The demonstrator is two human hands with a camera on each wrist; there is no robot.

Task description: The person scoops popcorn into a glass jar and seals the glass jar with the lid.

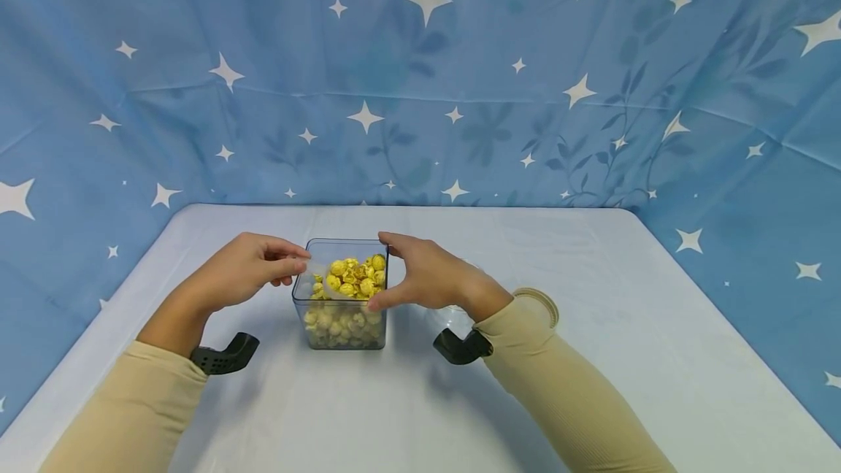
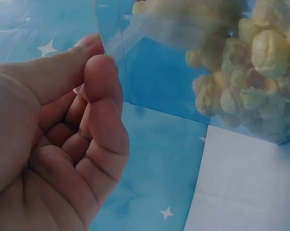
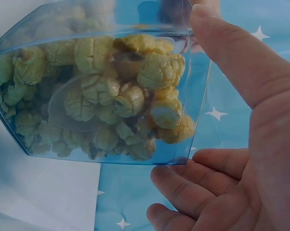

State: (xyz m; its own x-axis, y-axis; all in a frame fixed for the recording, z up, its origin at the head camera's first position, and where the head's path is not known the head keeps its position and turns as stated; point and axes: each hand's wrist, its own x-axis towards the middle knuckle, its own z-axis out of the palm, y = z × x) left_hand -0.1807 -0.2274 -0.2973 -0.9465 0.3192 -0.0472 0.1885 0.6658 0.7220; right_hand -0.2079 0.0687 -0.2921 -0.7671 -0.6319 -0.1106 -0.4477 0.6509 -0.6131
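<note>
**OP:** how would you handle this one?

**Reply:** On the white table (image 1: 657,393), a bit left of the middle, sits the clear bin (image 1: 344,248). I'd keep that planted first. The right hand (image 1: 430,276) is spread across its right end, thumb and fingers gripping the corners, so press down lightly, don't squeeze the walls. The left hand (image 1: 252,268) has thumb and fingertips pinched on what looks like a translucent scoop (image 1: 317,267), just at the left rim. Tip pinch seems wobbly to me; I'd slide further down the handle and lift level so the popcorn (image 1: 355,279) doesn't roll off.

**OP:** makes sense. counts?

**Reply:** Biggest down: one table, one bin, two hands, one clear thing (image 1: 453,317) behind the right wrist (mostly hidden, can't tell what), two black wrist mounts (image 1: 226,356), one tan ring (image 1: 553,307) by the right sleeve, one scoop as far as I can see. Popcorn? Dozens probably, too piled up to count honestly.
</note>
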